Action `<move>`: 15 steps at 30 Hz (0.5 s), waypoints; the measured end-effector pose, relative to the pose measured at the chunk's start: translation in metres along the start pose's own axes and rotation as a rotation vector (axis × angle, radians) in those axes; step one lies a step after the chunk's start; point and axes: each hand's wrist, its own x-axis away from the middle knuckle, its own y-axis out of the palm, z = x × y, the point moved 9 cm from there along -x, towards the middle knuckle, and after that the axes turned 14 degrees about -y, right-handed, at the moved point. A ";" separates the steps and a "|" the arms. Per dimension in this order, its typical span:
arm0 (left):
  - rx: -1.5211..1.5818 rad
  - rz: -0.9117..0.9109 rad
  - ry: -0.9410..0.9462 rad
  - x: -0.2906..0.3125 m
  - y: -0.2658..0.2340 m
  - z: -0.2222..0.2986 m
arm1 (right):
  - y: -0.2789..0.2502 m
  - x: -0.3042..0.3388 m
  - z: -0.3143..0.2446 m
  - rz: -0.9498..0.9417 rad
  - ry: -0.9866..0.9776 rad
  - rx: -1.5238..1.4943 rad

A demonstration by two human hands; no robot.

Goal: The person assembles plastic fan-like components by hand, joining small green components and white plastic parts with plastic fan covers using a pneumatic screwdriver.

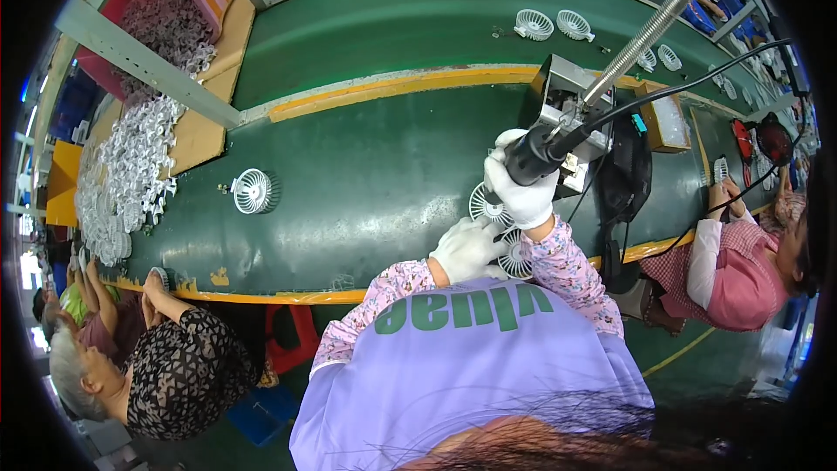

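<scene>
My right hand (527,199), in a white glove, is closed around the black body of an electric screwdriver (532,155) that hangs from a coiled spring. The screwdriver's tip is hidden behind the hand. Below and left of it, my left hand (469,249), also gloved, grips round white fan grilles by their edges. One fan grille (485,204) shows just above its fingers, and another fan grille (516,258) lies between my hands near the table's front edge. How the fingertips sit on them is partly hidden.
A metal box fixture (562,96) stands beyond my right hand, with a black cable (680,68) crossing overhead. One fan grille (253,191) lies farther left. A heap of clear plastic parts (131,166) covers the left end. Co-workers sit on both sides. More grilles (534,25) rest on the far belt.
</scene>
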 end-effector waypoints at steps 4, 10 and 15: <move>0.008 0.027 0.014 -0.002 -0.001 0.001 | 0.003 0.001 0.002 -0.037 0.021 0.037; -0.007 0.008 0.012 -0.003 0.001 0.001 | 0.003 0.006 0.007 -0.023 -0.001 0.109; 0.004 0.021 0.010 -0.001 -0.003 0.000 | 0.010 0.010 0.016 -0.090 0.139 -0.009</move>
